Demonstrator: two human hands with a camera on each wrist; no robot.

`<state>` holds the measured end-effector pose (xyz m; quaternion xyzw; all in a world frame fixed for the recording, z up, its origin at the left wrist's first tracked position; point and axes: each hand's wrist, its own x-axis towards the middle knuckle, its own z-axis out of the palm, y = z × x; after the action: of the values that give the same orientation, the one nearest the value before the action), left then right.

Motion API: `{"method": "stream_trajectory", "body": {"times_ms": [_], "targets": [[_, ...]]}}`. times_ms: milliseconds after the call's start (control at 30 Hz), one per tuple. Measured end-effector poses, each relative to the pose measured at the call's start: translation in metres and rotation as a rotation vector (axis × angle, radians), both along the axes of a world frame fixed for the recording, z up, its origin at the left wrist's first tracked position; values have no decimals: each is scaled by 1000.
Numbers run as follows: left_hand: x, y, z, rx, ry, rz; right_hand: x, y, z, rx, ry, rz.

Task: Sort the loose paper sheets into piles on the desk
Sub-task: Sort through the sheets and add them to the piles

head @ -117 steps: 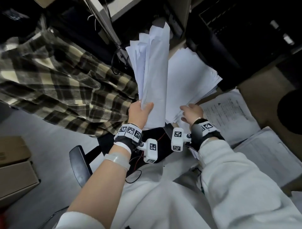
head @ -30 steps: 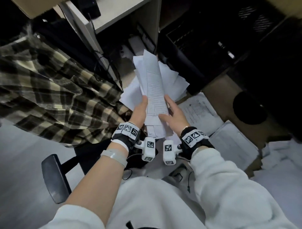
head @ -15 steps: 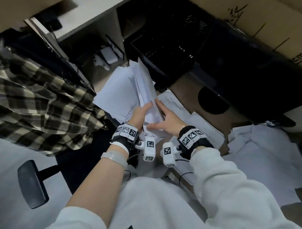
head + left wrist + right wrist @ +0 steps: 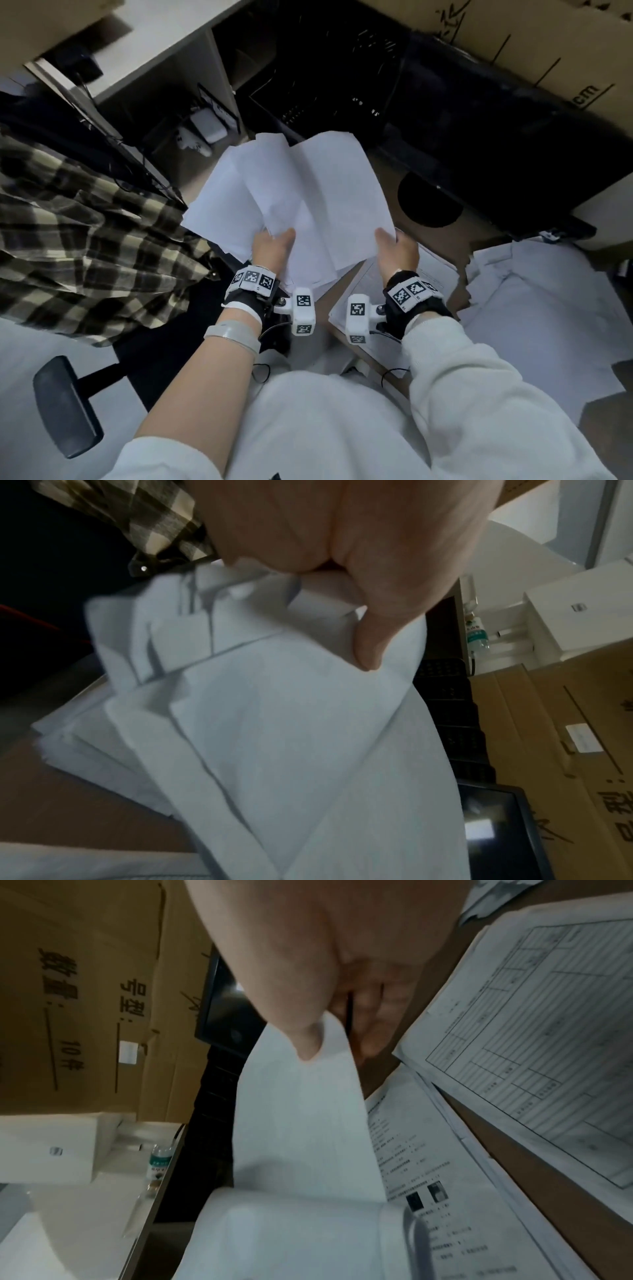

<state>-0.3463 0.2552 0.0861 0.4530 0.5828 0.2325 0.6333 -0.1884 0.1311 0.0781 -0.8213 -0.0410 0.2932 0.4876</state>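
My left hand [image 4: 274, 245] grips the near edge of a fanned bundle of white sheets [image 4: 246, 192], thumb on top [image 4: 368, 642]. My right hand [image 4: 394, 243] pinches the near right corner of one blank sheet [image 4: 335, 192], drawn off to the right of the bundle, with thumb over its edge [image 4: 306, 1039]. Both are held above the brown desk [image 4: 442, 243]. Printed sheets [image 4: 411, 1150] and a form with a table grid [image 4: 548, 1028] lie flat on the desk under my right hand.
A spread of white papers [image 4: 534, 308] covers the desk at the right. Cardboard boxes [image 4: 534, 41] and a black monitor [image 4: 479, 137] stand behind. A plaid shirt [image 4: 68, 222] hangs left, with a chair armrest [image 4: 65, 404] below it.
The hands have moved apart: the right hand has drawn one sheet to the right from the bundle, which has spread flatter. The head view has swung right towards the desk.
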Motion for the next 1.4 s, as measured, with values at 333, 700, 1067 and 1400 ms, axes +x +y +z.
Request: {"method": "stream_trajectory", "body": {"times_ms": [333,700,1067,1400], "targets": [[20,14,6,1,-67,-275,2,-21,20,-141,7,-315],[63,-21,9,190,66,-68,67,-108,11,-15,-30,-718],[64,-95,2,270,156,25,95,-160,-13,-25,-47,-226],[67,-103,-11,216,193,-14,103,-176,-46,-322,105,-101]]}}
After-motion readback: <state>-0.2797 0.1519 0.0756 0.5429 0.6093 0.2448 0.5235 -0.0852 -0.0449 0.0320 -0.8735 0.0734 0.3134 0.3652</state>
